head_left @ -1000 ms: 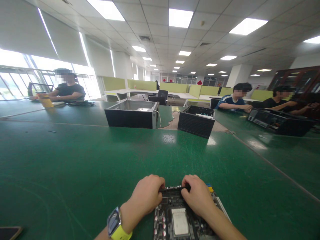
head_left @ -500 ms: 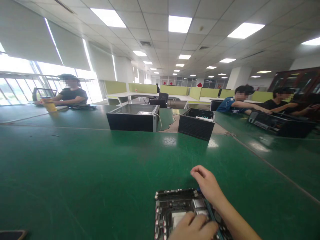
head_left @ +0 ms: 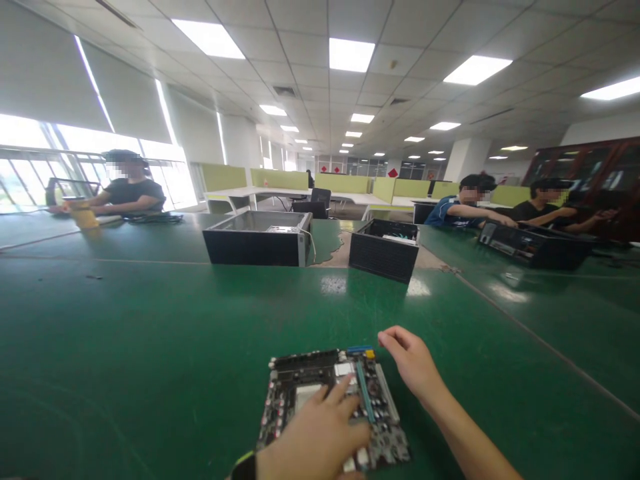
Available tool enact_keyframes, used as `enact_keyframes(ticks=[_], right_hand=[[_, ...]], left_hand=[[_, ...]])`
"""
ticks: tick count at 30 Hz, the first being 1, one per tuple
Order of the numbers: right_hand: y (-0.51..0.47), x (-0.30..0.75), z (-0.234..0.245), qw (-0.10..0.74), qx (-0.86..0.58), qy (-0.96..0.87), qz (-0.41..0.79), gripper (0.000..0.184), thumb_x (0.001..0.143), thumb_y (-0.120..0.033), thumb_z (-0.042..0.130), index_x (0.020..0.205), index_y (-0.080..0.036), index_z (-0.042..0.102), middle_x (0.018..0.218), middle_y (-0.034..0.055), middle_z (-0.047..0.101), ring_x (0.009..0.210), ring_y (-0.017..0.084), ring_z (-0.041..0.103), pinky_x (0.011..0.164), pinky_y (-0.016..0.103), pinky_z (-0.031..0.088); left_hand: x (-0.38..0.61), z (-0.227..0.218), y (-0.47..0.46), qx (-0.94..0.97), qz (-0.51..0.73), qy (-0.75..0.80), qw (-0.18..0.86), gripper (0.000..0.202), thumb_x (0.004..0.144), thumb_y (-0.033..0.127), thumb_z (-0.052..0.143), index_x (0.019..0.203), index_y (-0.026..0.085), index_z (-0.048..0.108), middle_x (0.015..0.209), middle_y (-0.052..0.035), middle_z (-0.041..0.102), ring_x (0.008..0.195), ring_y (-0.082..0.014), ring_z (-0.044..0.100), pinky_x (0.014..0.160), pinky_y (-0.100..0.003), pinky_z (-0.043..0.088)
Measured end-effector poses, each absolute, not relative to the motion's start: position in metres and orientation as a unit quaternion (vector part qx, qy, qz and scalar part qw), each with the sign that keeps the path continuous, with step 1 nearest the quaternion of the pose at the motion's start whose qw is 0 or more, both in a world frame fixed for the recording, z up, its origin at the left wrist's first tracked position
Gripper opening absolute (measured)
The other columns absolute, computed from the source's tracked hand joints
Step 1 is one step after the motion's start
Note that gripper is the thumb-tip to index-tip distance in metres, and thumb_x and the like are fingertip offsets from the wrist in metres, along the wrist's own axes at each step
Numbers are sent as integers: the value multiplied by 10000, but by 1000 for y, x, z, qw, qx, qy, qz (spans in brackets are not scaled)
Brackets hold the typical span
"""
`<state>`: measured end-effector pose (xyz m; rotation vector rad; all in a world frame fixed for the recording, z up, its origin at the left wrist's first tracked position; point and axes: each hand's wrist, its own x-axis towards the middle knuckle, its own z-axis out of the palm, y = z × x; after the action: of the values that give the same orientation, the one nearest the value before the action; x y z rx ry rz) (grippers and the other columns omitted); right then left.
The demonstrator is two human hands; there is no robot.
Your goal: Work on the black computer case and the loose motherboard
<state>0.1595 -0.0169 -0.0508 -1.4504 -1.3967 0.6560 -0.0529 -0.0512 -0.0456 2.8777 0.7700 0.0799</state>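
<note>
A motherboard (head_left: 320,375) lies flat on the green tabletop, with a pale square socket, a teal slot and a blue-and-yellow connector pair along its edge. Over its middle and near part rests my left hand (head_left: 320,423), fingers spread and slightly bent, a dark band at the wrist. That hand hides part of the board. Just off the board's far right corner is my right hand (head_left: 407,360), its fingers curled in with thumb and fingertips together. Whatever may be between those fingertips is too small to make out.
Two open computer cases, a wide one (head_left: 255,245) and a narrower one (head_left: 384,252), stand across the green table (head_left: 150,333). At right, a person (head_left: 453,212) reaches to another case (head_left: 535,245). A second person sits beside. Far left, someone sits near a yellow cup (head_left: 84,215).
The motherboard now lies further left and more of it shows. My left hand has shifted left and its fingers have spread. My right hand keeps its curled shape, now apart from the board.
</note>
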Motion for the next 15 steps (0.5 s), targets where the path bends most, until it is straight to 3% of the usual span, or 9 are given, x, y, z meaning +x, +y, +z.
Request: enact_keyframes(ticks=[2, 5, 10, 15], right_hand=[[-17, 162, -48, 489, -600, -572, 272, 337, 794, -504, 512, 693, -189, 577, 675, 2, 564, 685, 168, 517, 652, 265, 394], [-18, 165, -47, 492, -602, -565, 275, 336, 797, -501, 510, 698, -189, 583, 694, 7, 578, 704, 174, 531, 662, 268, 396], [-14, 168, -49, 501, -602, -560, 270, 323, 797, -485, 513, 688, -188, 578, 686, 8, 585, 707, 176, 543, 676, 274, 403], [-9, 173, -57, 502, -607, -558, 260, 317, 783, -481, 532, 678, -188, 585, 671, 5, 592, 698, 178, 558, 678, 279, 418]], left_hand=[[-87, -32, -36, 939, 32, 331, 86, 286, 719, 302, 646, 1000, 265, 608, 1326, -42, 537, 1362, -320, 297, 1053, -485, 372], [-144, -25, -6, 902, 34, 425, 73, 300, 733, 206, 527, 1014, 259, 620, 1350, -11, 526, 1370, -256, 297, 1116, -413, 292], [-249, -24, 40, 854, 12, 518, 44, 373, 813, 299, 417, 1131, 265, 609, 1445, 30, 426, 1376, -245, 287, 1122, -377, 271], [-340, -33, 72, 809, 37, 587, -8, 461, 823, 403, 347, 1185, 216, 564, 1302, 55, 567, 1238, -241, 461, 1085, -387, 299]])
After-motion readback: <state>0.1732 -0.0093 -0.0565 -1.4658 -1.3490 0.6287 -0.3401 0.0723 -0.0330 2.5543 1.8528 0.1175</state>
